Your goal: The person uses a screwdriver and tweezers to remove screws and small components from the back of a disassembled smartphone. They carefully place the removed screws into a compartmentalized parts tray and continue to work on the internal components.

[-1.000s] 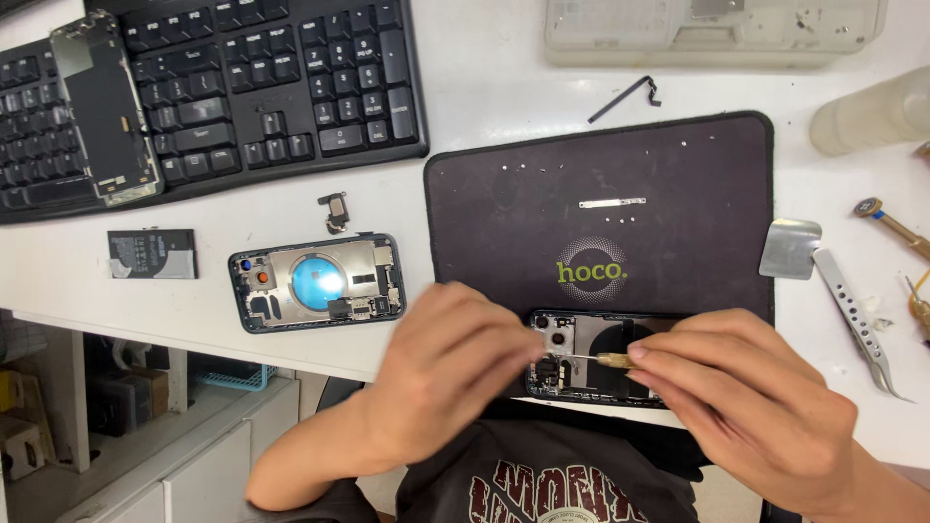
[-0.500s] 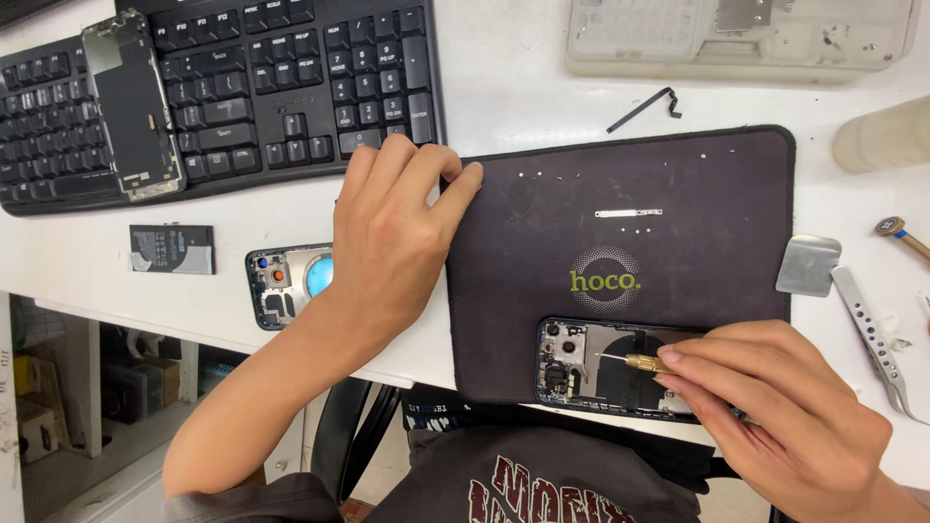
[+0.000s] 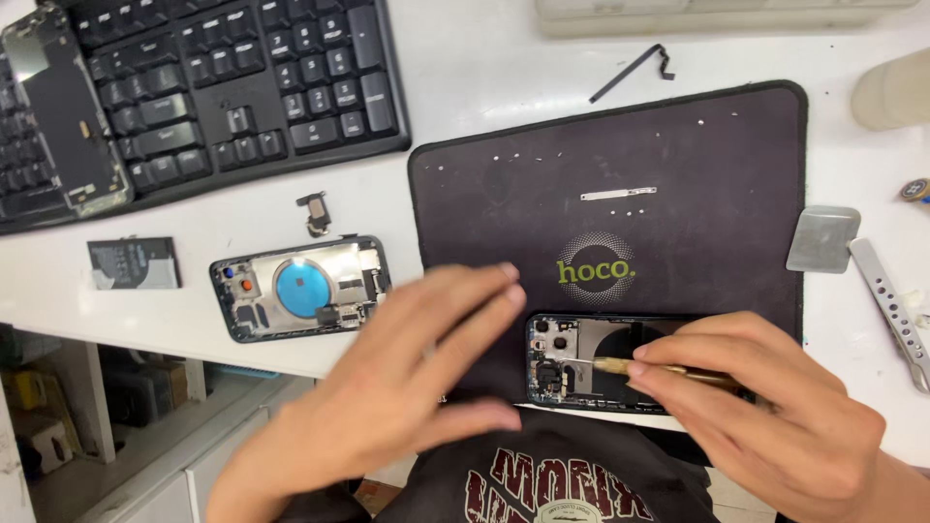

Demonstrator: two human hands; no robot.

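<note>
White desk: right hand (image 3: 775, 426) grips screwdriver (image 3: 668, 371); left hand (image 3: 407, 387) open.

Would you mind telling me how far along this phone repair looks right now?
Done: the phone on the mat lies open, its screen set aside on the keyboard. In hand: the right hand holds a brass-tipped tool inside it; the left hand hovers empty. Left: reassembly.

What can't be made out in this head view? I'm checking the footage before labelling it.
- Left hand: motion-blurred; whether it holds anything is unclear.
- Opened phone on the black mat: right half hidden under the right hand.
- Brass-coloured tool: handle hidden in the right hand's grip.
- Pale cylinder: cut off at the right edge.
</note>
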